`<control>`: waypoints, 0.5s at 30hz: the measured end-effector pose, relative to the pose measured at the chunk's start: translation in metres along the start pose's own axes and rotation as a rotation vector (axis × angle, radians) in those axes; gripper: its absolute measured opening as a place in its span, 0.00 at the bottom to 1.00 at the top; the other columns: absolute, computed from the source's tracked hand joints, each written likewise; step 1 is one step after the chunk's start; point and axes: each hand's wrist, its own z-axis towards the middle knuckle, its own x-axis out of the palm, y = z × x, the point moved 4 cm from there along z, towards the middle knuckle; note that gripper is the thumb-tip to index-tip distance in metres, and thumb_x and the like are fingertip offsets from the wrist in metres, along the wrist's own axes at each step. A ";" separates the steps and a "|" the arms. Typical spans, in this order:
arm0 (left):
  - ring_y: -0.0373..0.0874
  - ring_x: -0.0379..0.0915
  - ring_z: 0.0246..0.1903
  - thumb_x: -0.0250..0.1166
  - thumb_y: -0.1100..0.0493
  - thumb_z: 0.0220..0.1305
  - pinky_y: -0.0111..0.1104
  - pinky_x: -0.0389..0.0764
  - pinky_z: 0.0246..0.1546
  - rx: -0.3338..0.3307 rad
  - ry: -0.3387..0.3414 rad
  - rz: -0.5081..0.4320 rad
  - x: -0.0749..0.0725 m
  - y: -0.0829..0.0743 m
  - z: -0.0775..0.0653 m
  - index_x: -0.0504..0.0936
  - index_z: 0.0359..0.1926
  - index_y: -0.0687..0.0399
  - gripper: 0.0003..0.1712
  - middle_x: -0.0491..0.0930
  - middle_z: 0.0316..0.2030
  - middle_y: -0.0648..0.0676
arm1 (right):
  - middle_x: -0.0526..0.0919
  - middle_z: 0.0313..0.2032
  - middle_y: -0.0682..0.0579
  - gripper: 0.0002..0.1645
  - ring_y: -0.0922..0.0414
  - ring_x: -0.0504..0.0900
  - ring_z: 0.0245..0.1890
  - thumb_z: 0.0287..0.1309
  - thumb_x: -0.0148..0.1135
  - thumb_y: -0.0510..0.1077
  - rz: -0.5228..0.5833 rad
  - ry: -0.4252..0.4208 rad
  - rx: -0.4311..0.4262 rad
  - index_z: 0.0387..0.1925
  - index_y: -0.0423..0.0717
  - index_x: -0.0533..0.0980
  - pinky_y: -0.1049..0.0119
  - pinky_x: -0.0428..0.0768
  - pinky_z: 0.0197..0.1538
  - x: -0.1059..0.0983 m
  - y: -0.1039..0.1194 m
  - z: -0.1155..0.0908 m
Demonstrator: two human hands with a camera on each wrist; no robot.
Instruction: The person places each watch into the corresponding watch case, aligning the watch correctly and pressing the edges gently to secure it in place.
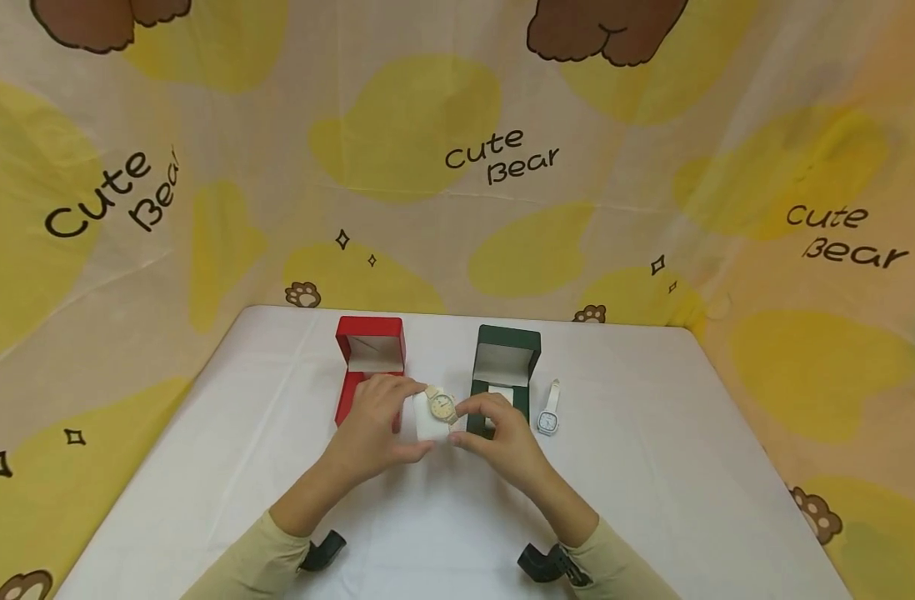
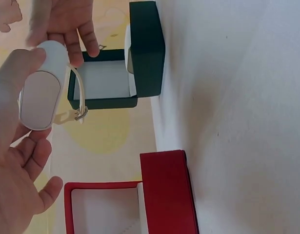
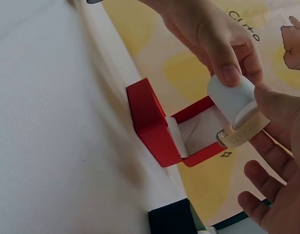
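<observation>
In the head view a cream-strapped watch [image 1: 442,406] with a round dial lies over a white watch cushion [image 1: 427,427], between both hands above the table. My left hand [image 1: 367,421] grips the cushion between thumb and fingers. The right hand [image 1: 502,437] pinches the watch at its right side. Seen from the right wrist, the cream strap [image 3: 247,132] bows away from the cushion [image 3: 232,95], its buckle loose at the end. The left wrist view shows the cushion's flat oval end [image 2: 40,100] and the strap hanging beside it.
An open red watch box [image 1: 370,331] stands behind my left hand. Behind the right hand is an open green box [image 1: 508,340] with a white cushion [image 1: 500,393] in it. A second, pale watch [image 1: 548,418] lies right of the green box on the white tablecloth [image 1: 652,467].
</observation>
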 end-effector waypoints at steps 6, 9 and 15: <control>0.50 0.69 0.59 0.86 0.45 0.41 0.52 0.68 0.59 0.002 -0.052 0.007 -0.002 0.003 0.000 0.78 0.59 0.50 0.44 0.79 0.55 0.52 | 0.84 0.47 0.67 0.19 0.63 0.77 0.52 0.48 0.82 0.45 -0.165 -0.053 -0.116 0.42 0.57 0.83 0.55 0.81 0.53 0.003 0.005 -0.002; 0.50 0.69 0.59 0.86 0.44 0.40 0.51 0.68 0.58 0.004 -0.069 0.012 -0.001 0.003 -0.001 0.78 0.59 0.51 0.45 0.79 0.55 0.52 | 0.84 0.44 0.67 0.18 0.64 0.78 0.50 0.49 0.82 0.46 -0.206 -0.091 -0.164 0.41 0.56 0.83 0.59 0.80 0.52 0.003 0.008 -0.003; 0.51 0.70 0.58 0.86 0.44 0.40 0.50 0.69 0.57 -0.023 -0.089 0.009 0.000 0.003 -0.002 0.78 0.58 0.51 0.44 0.80 0.55 0.52 | 0.85 0.40 0.64 0.15 0.63 0.79 0.46 0.49 0.82 0.44 -0.203 -0.149 -0.232 0.37 0.53 0.83 0.62 0.80 0.48 0.006 0.010 -0.005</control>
